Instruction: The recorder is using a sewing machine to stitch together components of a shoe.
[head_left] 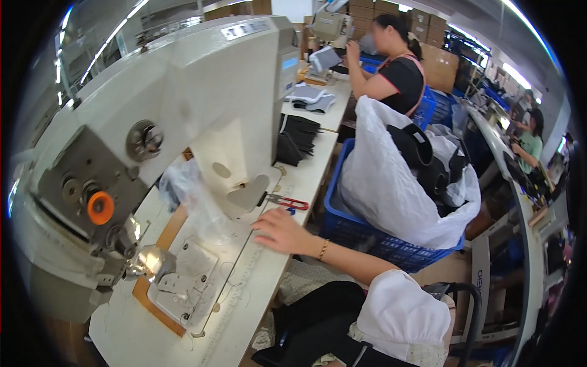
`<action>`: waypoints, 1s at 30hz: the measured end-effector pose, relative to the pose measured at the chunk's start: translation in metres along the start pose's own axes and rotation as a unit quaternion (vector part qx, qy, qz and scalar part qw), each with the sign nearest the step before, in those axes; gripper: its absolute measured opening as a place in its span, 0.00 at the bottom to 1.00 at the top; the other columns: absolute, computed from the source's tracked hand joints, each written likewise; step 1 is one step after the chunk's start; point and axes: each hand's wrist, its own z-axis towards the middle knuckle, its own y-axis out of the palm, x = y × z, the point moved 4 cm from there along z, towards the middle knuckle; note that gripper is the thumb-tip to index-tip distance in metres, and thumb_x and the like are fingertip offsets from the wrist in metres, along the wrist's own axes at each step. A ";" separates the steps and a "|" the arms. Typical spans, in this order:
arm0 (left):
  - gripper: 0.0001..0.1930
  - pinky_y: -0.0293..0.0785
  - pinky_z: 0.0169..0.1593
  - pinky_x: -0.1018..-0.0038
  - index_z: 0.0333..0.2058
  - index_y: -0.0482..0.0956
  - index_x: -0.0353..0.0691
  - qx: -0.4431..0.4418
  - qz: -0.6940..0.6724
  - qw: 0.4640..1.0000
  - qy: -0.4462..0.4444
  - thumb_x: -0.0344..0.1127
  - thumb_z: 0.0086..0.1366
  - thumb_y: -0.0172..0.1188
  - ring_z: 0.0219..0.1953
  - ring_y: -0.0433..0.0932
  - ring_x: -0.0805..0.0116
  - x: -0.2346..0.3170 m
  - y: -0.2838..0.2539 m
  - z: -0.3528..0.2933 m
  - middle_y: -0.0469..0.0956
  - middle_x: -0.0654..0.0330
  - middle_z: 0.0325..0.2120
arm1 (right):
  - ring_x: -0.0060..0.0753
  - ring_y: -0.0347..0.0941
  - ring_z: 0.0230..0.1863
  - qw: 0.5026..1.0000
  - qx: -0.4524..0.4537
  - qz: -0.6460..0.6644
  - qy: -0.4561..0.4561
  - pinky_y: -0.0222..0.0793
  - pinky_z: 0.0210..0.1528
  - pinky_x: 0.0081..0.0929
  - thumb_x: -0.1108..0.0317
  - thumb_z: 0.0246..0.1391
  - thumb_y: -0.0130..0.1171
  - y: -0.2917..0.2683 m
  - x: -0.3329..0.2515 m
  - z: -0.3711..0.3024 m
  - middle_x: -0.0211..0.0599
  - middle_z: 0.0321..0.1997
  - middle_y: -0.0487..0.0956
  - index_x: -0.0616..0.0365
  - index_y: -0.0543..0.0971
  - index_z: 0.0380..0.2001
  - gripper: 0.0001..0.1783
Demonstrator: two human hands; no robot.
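My right hand [282, 232] rests palm down on the edge of the white sewing table [244, 293], fingers apart and nothing visible in them. Just beyond it lie red-handled thread snips [287, 202] and a small blue piece [290, 211]. To its left are the sewing machine's metal plate [183, 284] and a crumpled clear plastic bag [199, 202]. The large cream machine [165, 92] stands over them. Black fabric [315, 318] lies across my lap. My left hand is not visible.
A blue crate [382, 241] beside the table holds a white sack [391, 183] with black pieces [422, 159]. Stacked black pieces [296, 137] and grey-white pieces [312, 96] lie farther along. A co-worker [400, 79] works at another machine [330, 27]. Others sit at the far right.
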 end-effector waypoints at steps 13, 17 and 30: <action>0.13 0.73 0.45 0.59 0.40 0.78 0.36 -0.062 -0.088 0.993 0.054 0.39 0.63 0.56 0.43 0.76 0.48 0.089 0.059 0.013 0.78 0.47 0.39 | 0.37 0.68 0.37 0.991 -0.002 0.132 -0.027 0.62 0.42 0.32 0.71 0.53 0.58 0.013 -0.029 -0.001 0.34 0.33 0.72 0.58 0.75 0.32 0.04; 0.13 0.73 0.45 0.59 0.40 0.77 0.35 -0.055 -0.094 0.992 0.061 0.39 0.63 0.57 0.43 0.76 0.48 0.092 0.062 0.016 0.77 0.46 0.39 | 0.40 0.67 0.36 0.989 0.005 0.148 -0.006 0.63 0.42 0.33 0.70 0.51 0.57 0.014 -0.028 -0.005 0.36 0.30 0.71 0.58 0.74 0.30 0.04; 0.14 0.71 0.45 0.58 0.41 0.75 0.33 -0.009 -0.017 0.994 0.105 0.39 0.64 0.59 0.43 0.74 0.47 0.123 0.005 0.023 0.76 0.44 0.38 | 0.54 0.67 0.52 0.874 -0.060 0.466 -0.123 0.64 0.53 0.42 0.57 0.48 0.65 0.039 -0.163 0.048 0.50 0.51 0.69 0.61 0.64 0.56 0.35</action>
